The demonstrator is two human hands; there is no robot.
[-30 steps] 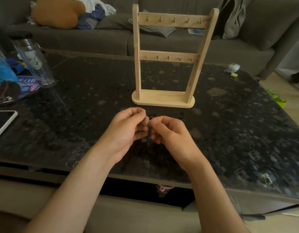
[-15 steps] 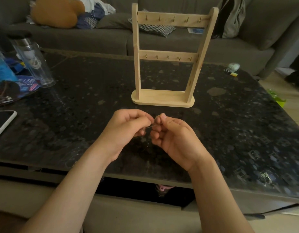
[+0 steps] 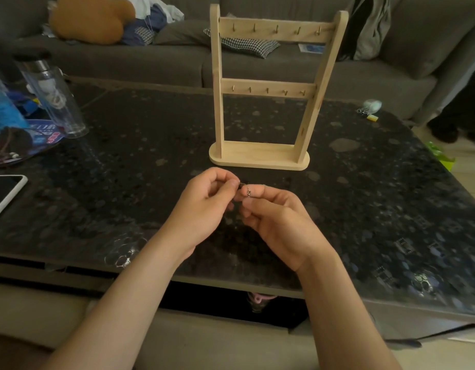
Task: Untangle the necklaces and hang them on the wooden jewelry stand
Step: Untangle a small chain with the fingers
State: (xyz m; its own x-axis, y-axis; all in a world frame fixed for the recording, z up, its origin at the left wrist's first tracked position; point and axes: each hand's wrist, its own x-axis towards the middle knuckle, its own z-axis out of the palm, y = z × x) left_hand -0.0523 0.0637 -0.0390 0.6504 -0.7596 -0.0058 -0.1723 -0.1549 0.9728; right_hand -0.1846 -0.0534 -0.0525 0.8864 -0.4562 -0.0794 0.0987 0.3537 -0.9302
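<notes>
dark speckled table, grey sofa behind. wooden jewelry stand stands upright at centre. just in front of its base, left hand and right hand meet above the tabletop, fingers curled, both pinching a small metal part of a necklace; chain too fine to trace. print on blue packet is blurred, unreadable. phone lies at the left edge. bare tabletop shows right of the hands.

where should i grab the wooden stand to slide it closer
Grip the stand by its left post, between the two bars, coming from the left: the post is bare and slim, while the bars carry hooks facing you.
</notes>
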